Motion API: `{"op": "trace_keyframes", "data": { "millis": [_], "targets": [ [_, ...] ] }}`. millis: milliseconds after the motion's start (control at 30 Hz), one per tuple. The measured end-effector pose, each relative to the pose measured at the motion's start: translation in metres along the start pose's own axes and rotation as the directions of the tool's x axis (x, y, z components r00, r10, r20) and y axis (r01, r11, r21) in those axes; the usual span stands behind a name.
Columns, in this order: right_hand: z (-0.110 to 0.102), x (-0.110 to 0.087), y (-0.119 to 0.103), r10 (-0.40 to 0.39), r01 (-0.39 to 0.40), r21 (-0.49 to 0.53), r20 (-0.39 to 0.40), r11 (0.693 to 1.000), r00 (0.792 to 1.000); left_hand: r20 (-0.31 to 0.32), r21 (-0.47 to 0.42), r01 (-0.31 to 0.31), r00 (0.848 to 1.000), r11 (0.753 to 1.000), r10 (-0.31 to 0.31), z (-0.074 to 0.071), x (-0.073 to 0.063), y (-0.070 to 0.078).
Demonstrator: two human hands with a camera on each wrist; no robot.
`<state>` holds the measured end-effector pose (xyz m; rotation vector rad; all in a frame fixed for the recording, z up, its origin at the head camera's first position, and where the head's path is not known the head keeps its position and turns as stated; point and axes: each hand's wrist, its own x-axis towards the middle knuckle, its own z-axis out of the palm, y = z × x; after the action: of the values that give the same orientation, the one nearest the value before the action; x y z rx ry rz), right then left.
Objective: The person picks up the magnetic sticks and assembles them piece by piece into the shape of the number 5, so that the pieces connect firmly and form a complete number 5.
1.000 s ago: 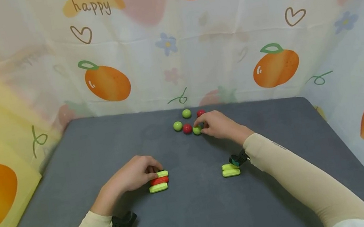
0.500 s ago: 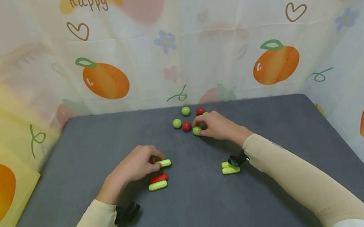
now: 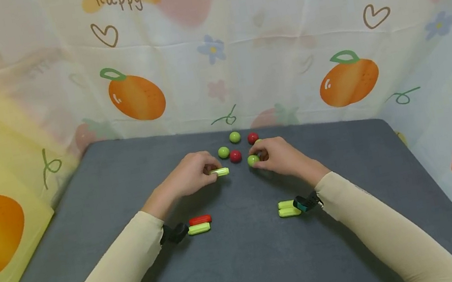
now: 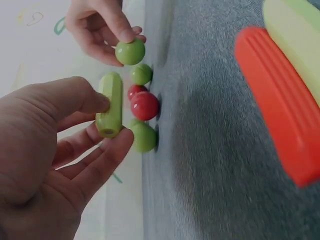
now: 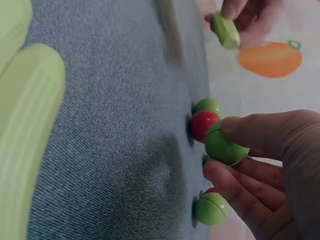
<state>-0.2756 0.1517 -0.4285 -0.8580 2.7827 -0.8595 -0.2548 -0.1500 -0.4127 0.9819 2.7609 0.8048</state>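
Observation:
My left hand (image 3: 193, 172) pinches a yellow-green ridged rod (image 4: 111, 104) between thumb and fingers, above the table. A small grey dot shows on the rod's end in the left wrist view. Opposite it, my right hand (image 3: 284, 155) pinches a glossy green ball (image 5: 225, 144) between thumb and fingertips, held off the table. A gap separates rod and ball. Behind the hands lie a red ball (image 3: 235, 156), a second red ball (image 3: 253, 138), a green ball (image 3: 223, 152) and another green ball (image 3: 235, 137). One more green ball (image 5: 210, 208) is partly hidden by my right hand in the head view.
A red rod (image 3: 200, 220) lies beside a yellow-green rod (image 3: 199, 228) near my left wrist. Two yellow-green rods (image 3: 289, 212) lie side by side under my right wrist's camera. The grey table (image 3: 247, 267) ends at a fruit-printed curtain (image 3: 181, 88) behind.
My left hand has lifted the yellow-green rod from beside the red rod and carried it forward and right, towards the right hand. The right hand has drawn its green ball slightly away from the red ball.

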Motion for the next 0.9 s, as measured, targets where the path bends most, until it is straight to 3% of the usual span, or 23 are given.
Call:
{"op": "trace_keyframes", "data": {
  "millis": [300,500,900],
  "targets": [
    [0.006,-0.007,-0.002,0.009,-0.009,0.023,0.022,1.0,1.0,0.023,-0.043,0.026,0.999,0.999,-0.025,0.015,0.018,-0.002],
    [0.01,-0.009,-0.001,0.005,-0.006,0.026,0.044,1.0,0.999,0.009,0.01,0.055,0.998,0.998,-0.055,0.025,0.027,0.001],
    [0.016,-0.006,0.001,0.032,-0.032,-0.004,0.066,0.999,0.997,0.053,0.076,0.037,0.998,0.996,-0.041,0.041,0.043,0.006]
  ]
}}
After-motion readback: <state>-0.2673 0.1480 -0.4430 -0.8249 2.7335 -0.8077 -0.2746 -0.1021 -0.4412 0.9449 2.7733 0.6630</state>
